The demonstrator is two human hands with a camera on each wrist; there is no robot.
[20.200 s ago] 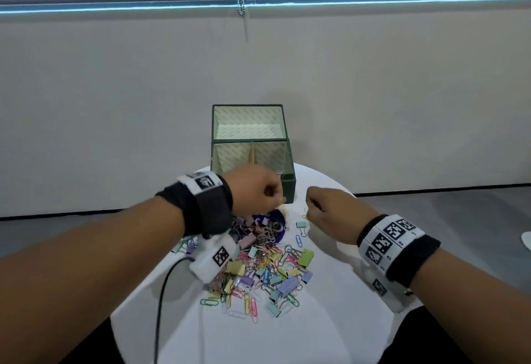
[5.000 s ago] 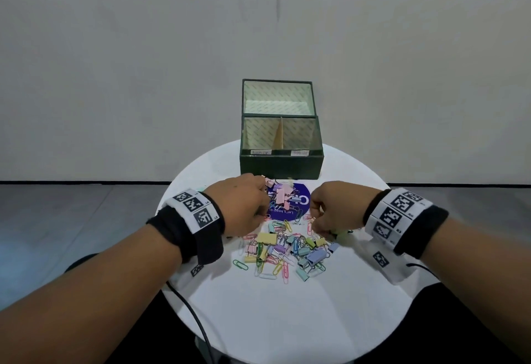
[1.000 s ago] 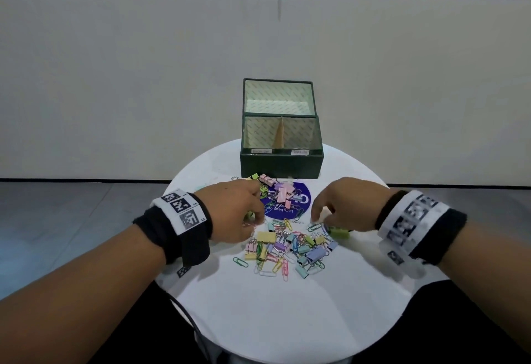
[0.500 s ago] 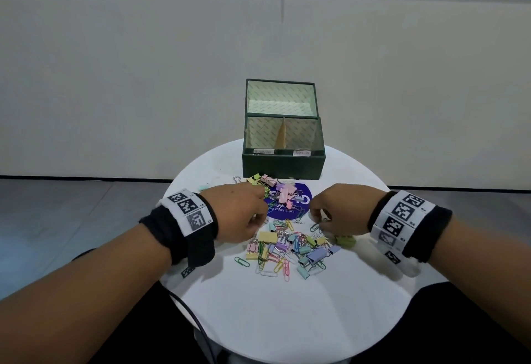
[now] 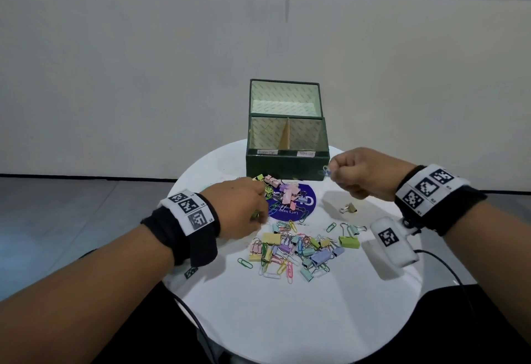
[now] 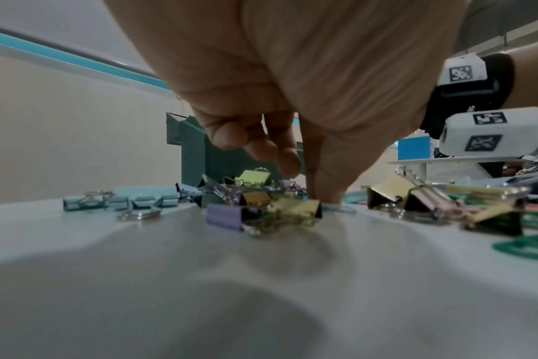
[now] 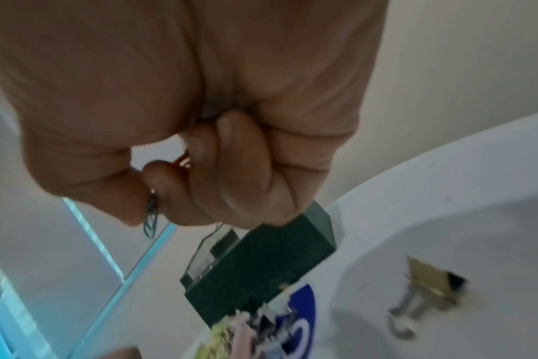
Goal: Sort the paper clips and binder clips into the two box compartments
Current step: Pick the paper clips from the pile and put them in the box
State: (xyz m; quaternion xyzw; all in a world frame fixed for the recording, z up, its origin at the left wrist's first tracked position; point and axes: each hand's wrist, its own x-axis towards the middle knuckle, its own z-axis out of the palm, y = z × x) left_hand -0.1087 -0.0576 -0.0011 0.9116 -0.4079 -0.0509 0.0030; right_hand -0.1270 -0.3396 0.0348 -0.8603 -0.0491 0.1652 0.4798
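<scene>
A dark green box [image 5: 287, 163] with an upright lid and a cardboard divider [image 5: 286, 136] stands at the table's far side. A pile of pastel paper clips and binder clips [image 5: 298, 248] lies in front of it. My right hand [image 5: 330, 172] is raised by the box's right front corner and pinches a few paper clips [image 7: 151, 218] between thumb and forefinger. My left hand [image 5: 260, 214] is down at the pile's left edge. In the left wrist view its thumb and forefinger [image 6: 321, 199] meet on a pale blue paper clip [image 6: 338, 207] lying on the table.
Pink and purple binder clips [image 5: 287, 194] sit on a round blue sticker [image 5: 309, 204]. A lone gold binder clip [image 5: 349, 207] lies under my right hand. The round white table [image 5: 287, 335] drops off on all sides. A black cable [image 5: 448, 263] trails at the right.
My right hand has lifted off the pile and moved up toward the box's right front corner with paper clips in it. My left hand stays at the pile's left edge.
</scene>
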